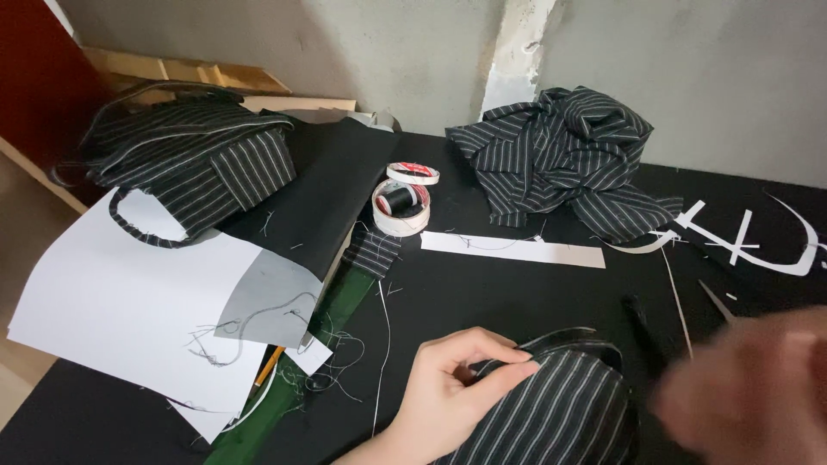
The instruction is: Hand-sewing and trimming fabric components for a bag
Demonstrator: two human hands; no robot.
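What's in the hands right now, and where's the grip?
Left hand pinches the striped fabric at its top edge. Right hand is blurred; cannot tell.

Soft, even indoor light, dim red wall (34, 77) at upper left, faint shadows on the black table (517, 301), right hand (749, 387) heavily motion-blurred at lower right, left hand (452, 392) sharp, slight wide-angle stretch toward the edges
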